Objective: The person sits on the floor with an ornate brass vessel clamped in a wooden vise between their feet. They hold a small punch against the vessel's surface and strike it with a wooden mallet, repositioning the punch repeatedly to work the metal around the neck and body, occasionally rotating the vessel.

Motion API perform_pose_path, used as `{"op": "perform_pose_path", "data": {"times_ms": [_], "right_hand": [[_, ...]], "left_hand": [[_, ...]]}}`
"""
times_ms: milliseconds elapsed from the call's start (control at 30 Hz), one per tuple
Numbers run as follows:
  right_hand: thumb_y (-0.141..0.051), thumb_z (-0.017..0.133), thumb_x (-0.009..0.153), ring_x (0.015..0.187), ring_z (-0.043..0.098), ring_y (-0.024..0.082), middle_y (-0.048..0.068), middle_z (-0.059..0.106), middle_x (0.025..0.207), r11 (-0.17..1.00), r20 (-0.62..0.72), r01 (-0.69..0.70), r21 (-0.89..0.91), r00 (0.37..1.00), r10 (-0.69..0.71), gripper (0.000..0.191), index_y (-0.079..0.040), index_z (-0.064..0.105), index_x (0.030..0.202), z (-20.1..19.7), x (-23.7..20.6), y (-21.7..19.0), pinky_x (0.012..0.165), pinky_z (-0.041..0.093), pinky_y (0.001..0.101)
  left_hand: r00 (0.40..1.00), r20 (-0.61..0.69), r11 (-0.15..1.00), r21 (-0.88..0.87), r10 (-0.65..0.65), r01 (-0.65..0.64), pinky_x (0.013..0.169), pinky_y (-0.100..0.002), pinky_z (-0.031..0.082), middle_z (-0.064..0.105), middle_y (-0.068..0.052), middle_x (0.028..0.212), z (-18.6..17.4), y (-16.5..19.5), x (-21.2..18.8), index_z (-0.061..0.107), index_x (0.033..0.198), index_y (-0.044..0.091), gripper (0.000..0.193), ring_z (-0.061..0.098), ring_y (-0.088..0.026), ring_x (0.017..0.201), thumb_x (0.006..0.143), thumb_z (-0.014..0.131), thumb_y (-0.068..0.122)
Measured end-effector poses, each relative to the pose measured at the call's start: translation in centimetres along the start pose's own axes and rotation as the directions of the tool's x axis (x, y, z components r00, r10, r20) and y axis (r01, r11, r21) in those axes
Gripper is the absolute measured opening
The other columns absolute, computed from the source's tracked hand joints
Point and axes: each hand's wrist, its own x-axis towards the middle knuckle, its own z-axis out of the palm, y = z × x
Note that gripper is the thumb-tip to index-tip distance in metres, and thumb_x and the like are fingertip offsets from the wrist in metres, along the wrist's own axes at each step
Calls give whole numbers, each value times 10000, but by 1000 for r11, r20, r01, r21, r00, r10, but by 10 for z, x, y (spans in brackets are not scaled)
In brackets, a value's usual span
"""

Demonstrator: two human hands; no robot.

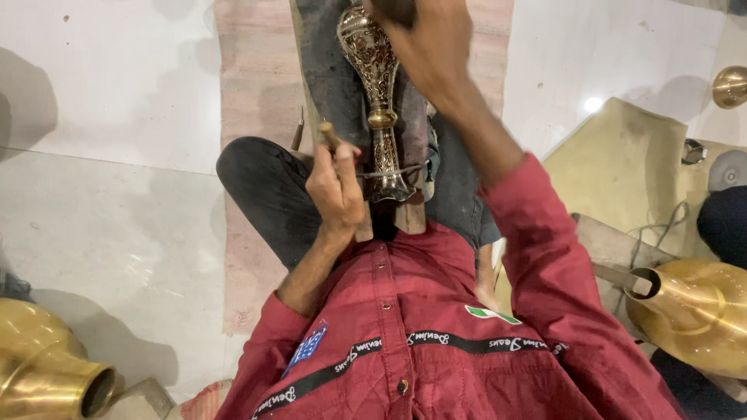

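Engraved brass vase (376, 93): lies lengthwise on dark padded board (327, 62) over lap, base toward body. L hand (336, 187): closed on thin wood-handled tool (331, 138), metal tip touching vase near base. R hand (424, 39): raised above vase neck, blurred, grip can't tell. Plain brass vessels (47, 365) on floor, both sides.

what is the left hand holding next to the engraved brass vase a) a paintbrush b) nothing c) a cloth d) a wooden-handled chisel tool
d: the left hand grips a thin wooden-handled tool, its metal tip set against the base of the engraved brass vase.
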Motion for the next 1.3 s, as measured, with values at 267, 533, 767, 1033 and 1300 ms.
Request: {"op": "perform_pose_path", "data": {"times_ms": [267,533,767,1033,1300], "right_hand": [[-356,971,683,994,682,190,86,696,1066,745,630,-413,524,776,-13,637,43,694,1097,-116,-93,-45,861,539,344],[-304,930,753,906,650,78,13,740,989,348,826,-874,338,453,335,541,-6,724,1154,-114,-134,-59,796,585,276],[-257,955,738,1056,604,130,109,646,1140,741,568,-490,459,803,179,691,92,621,1232,-113,-138,-55,899,512,308],[-226,920,810,931,650,72,28,726,1032,447,729,-794,412,581,362,537,20,678,1222,-110,-164,-61,823,568,261],[-207,813,873,829,641,67,-10,711,989,263,789,-897,356,439,431,425,-8,689,1227,-110,-162,-44,701,553,244]], "left_hand": [[946,57,889,329,318,-319,623,-448,516,641,-171,802,4,5,-11,637,1023,-3,176,658,-346,695,1066,603,165],[907,74,870,262,414,-418,613,-445,501,635,-149,811,4,-14,-12,618,1015,-31,174,636,-331,665,1083,576,123],[885,90,850,248,457,-465,544,-448,448,579,-139,726,4,-24,-13,597,916,-23,212,588,-319,592,1056,630,132],[873,98,842,236,477,-486,559,-447,475,609,-159,770,4,-18,-15,608,962,-52,214,610,-325,623,1076,611,130],[991,117,969,230,67,-93,622,-413,533,669,-142,801,-17,6,8,640,996,-19,201,701,-274,701,1086,618,160]]}}
